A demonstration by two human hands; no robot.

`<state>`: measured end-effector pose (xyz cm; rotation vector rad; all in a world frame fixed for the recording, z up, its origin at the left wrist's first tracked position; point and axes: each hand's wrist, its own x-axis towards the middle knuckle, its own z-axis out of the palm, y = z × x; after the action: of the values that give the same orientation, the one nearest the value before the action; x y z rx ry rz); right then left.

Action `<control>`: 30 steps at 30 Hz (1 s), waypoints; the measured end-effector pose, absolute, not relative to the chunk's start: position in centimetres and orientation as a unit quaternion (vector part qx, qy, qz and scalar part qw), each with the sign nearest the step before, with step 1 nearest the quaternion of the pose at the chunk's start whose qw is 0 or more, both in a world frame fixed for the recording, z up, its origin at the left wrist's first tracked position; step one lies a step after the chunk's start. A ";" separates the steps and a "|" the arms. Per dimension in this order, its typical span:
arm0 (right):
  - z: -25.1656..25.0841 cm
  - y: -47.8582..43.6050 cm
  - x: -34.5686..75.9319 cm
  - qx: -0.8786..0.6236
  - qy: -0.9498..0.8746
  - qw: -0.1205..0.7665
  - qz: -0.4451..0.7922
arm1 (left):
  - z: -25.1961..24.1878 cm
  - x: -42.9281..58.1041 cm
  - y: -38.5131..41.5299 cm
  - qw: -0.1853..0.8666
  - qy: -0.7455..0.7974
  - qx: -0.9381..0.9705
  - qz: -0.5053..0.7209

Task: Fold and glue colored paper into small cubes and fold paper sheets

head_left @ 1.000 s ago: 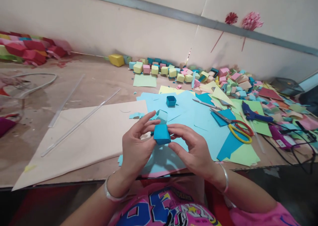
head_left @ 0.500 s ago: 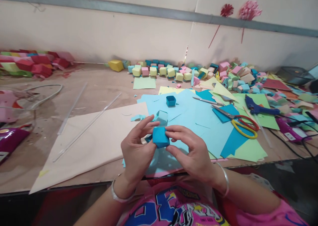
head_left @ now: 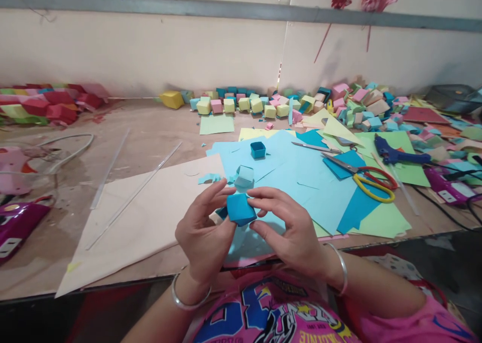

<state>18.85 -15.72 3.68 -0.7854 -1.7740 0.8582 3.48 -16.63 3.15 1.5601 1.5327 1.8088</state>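
Between my two hands is a small blue paper box (head_left: 240, 208), held above the light blue sheets. My left hand (head_left: 206, 232) grips its left side, with the thumb at the lower edge; a darker blue flap shows beside those fingers. My right hand (head_left: 288, 227) pinches the box's right side between thumb and fingers. Just beyond the hands lies a pale blue folded paper piece (head_left: 244, 176). An open-topped dark blue paper box (head_left: 258, 150) stands farther back on the light blue sheet (head_left: 286, 167).
Scissors with red and yellow handles (head_left: 372, 182) and a blue glue gun (head_left: 401, 152) lie to the right. Several paper cubes (head_left: 244, 104) line the wall. Glue sticks (head_left: 135, 195) rest on a cream sheet (head_left: 158, 202) at left, near a purple device (head_left: 20, 225).
The blue box has tilted slightly and shifted a little left in view, along with my left hand. The camera view has also moved slightly. Both hands keep their hold.
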 end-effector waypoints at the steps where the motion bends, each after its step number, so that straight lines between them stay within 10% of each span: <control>1: 3.7 -15.7 18.9 -0.324 -0.732 0.488 0.349 | 3.1 3.4 -16.7 0.145 0.533 0.548 0.628; 30: 4.2 -15.9 19.1 -0.321 -0.719 0.501 0.359 | 3.6 3.5 -17.0 0.010 0.533 0.594 0.602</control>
<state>19.13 -15.95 4.16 -0.7753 -1.7394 0.8679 3.45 -17.01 3.56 1.8549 1.6633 1.8795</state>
